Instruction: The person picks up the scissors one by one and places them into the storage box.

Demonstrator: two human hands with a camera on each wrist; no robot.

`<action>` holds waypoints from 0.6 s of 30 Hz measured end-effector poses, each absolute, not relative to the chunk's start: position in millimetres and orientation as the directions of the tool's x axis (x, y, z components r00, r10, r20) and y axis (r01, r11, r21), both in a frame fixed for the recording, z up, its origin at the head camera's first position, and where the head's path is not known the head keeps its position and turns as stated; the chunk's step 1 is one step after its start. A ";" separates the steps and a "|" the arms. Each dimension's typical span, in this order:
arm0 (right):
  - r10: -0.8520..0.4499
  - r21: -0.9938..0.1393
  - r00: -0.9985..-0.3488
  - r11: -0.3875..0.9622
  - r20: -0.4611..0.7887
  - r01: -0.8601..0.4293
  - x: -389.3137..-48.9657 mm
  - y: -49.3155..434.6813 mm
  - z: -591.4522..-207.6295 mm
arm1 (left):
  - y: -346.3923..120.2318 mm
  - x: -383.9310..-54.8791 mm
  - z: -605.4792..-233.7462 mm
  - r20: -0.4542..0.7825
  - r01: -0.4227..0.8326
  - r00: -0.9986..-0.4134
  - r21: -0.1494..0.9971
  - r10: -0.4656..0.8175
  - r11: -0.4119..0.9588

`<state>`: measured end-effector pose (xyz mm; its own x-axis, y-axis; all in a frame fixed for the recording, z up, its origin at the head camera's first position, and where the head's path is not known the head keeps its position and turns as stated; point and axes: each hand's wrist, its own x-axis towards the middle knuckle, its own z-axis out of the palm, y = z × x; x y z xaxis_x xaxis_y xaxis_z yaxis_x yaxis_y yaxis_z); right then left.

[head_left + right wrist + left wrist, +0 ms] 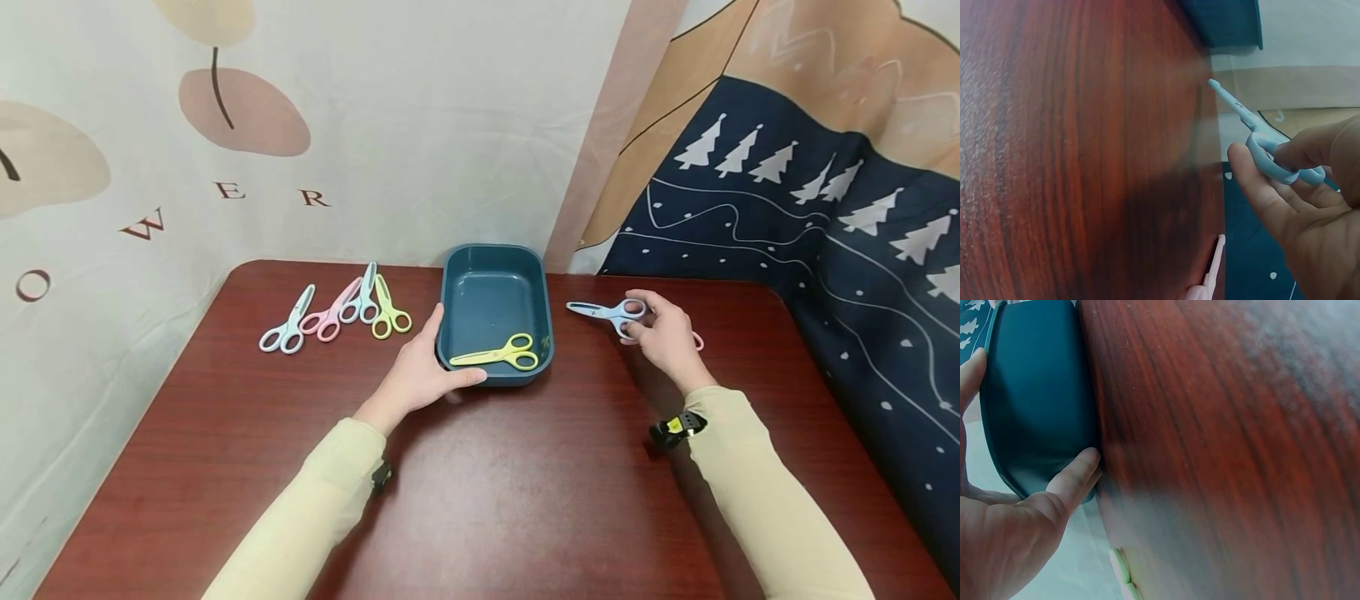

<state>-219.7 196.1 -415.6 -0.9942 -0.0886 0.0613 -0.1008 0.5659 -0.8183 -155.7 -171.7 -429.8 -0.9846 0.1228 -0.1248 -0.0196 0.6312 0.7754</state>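
My left hand (418,371) rests against the near left corner of a dark teal tray (495,283), its thumb along the near wall and its fingers at the left side. Yellow scissors (498,356) lie across the near end inside the tray. To the right, my right hand (666,337) holds light blue scissors (600,311) by the handle loops, blades pointing left. The right wrist view shows these blue scissors (1259,140) raised off the table. Pink scissors (1209,275) lie beneath the right hand, mostly hidden in the head view.
Left of the tray lie several scissors: pale blue (287,329), pink (328,317), another light blue (362,304) and yellow-green (388,312). They rest on the dark red wooden table (510,492). A printed cloth (420,142) hangs behind the table's far edge.
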 end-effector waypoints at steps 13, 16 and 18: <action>-0.092 -0.895 -0.996 0.442 0.011 -0.051 -215.3 196.0 -403.4 | -171.4 -156.1 -427.7 -0.141 -0.034 -0.983 0.773 0.120 0.634; -0.097 -0.901 -0.995 0.431 0.012 -0.053 -214.5 196.2 -400.6 | -171.3 -155.8 -427.3 -0.141 -0.034 -0.983 0.773 0.119 0.633; -0.102 -0.903 -0.995 0.426 0.013 -0.056 -214.4 196.6 -399.2 | -171.3 -155.6 -427.1 -0.141 -0.034 -0.983 0.773 0.120 0.633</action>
